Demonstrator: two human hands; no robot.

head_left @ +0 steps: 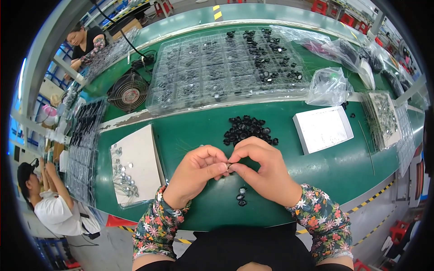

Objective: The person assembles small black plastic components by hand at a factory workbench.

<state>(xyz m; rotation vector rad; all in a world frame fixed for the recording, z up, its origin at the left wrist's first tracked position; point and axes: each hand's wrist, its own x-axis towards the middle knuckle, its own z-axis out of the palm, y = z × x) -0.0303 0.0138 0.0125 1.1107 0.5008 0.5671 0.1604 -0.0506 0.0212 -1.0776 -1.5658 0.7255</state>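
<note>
My left hand (pixel 199 169) and my right hand (pixel 264 168) meet over the middle of the green table, both in floral sleeves. Thumbs and fingers of both pinch a tiny part (pixel 229 166); its kind is too small to make out. Just beyond my fingers lies a pile of small black round caps (pixel 244 128). Below my hands, several black parts with shiny tops (pixel 242 196) stand in a short row. To the left, silver round pieces with thin wire leads (pixel 126 180) rest on a pale board (pixel 143 151).
A white open box (pixel 322 131) sits right of the pile. Behind a ledge stand clear compartment trays (pixel 203 67), some holding black parts, and a black fan (pixel 130 92). Plastic bags (pixel 329 86) lie at right. Two other people (pixel 85 43) work along the left side.
</note>
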